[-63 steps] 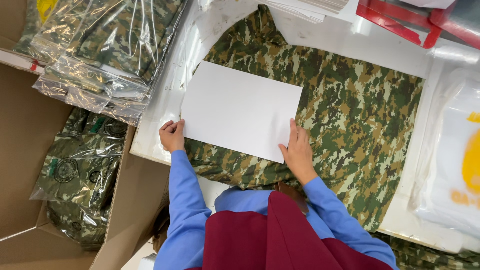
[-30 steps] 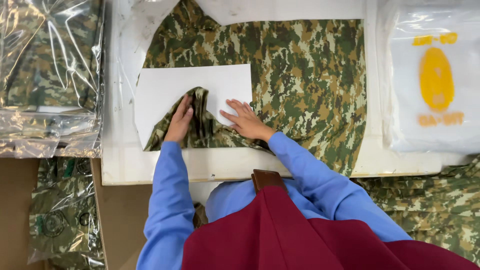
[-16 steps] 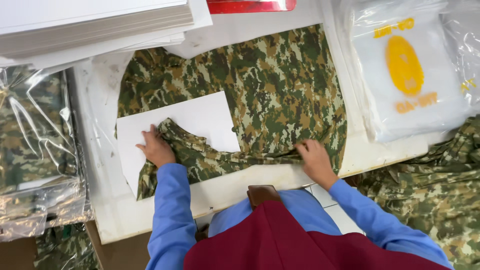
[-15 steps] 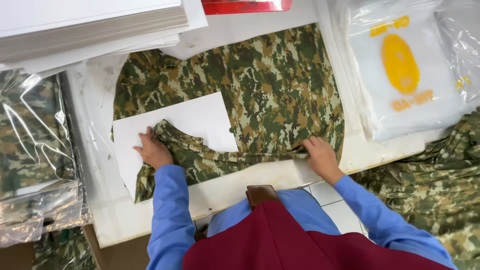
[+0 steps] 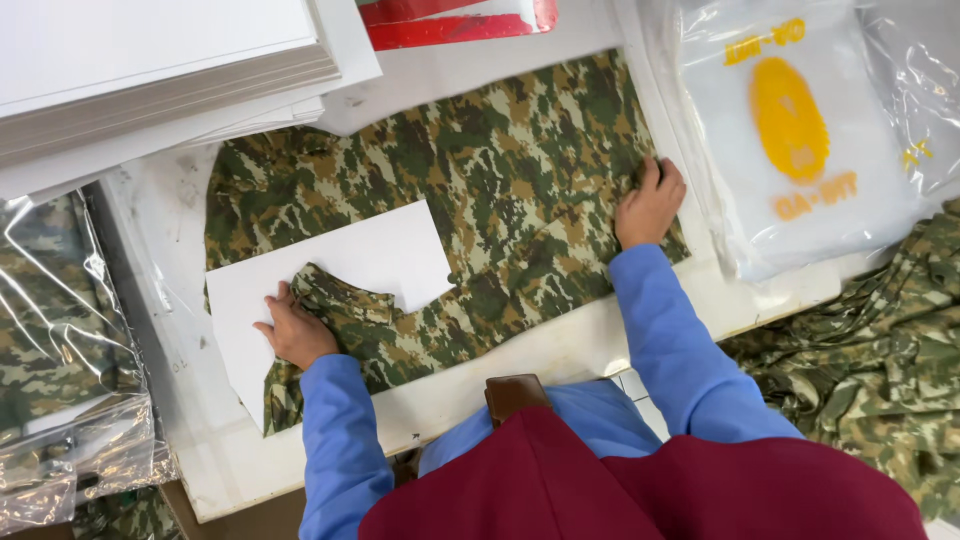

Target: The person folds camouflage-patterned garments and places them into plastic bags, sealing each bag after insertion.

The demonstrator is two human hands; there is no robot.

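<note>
A green camouflage garment (image 5: 480, 190) lies spread on a white table (image 5: 560, 350). A white cardboard sheet (image 5: 370, 255) rests on its left part, with a sleeve folded over the sheet's near edge. My left hand (image 5: 295, 330) presses that folded sleeve onto the sheet, fingers spread. My right hand (image 5: 650, 203) is at the garment's right edge, its fingers curled into the fabric there.
A stack of white cardboard sheets (image 5: 150, 70) sits at the back left. Bagged camouflage garments (image 5: 60, 340) lie at the left. Clear plastic bags with a yellow print (image 5: 800, 130) are at the right, above loose camouflage cloth (image 5: 880, 340). A red object (image 5: 450, 20) is at the back.
My right hand has moved from the garment's near edge up to its right edge. My left hand stays on the folded sleeve. The view has shifted.
</note>
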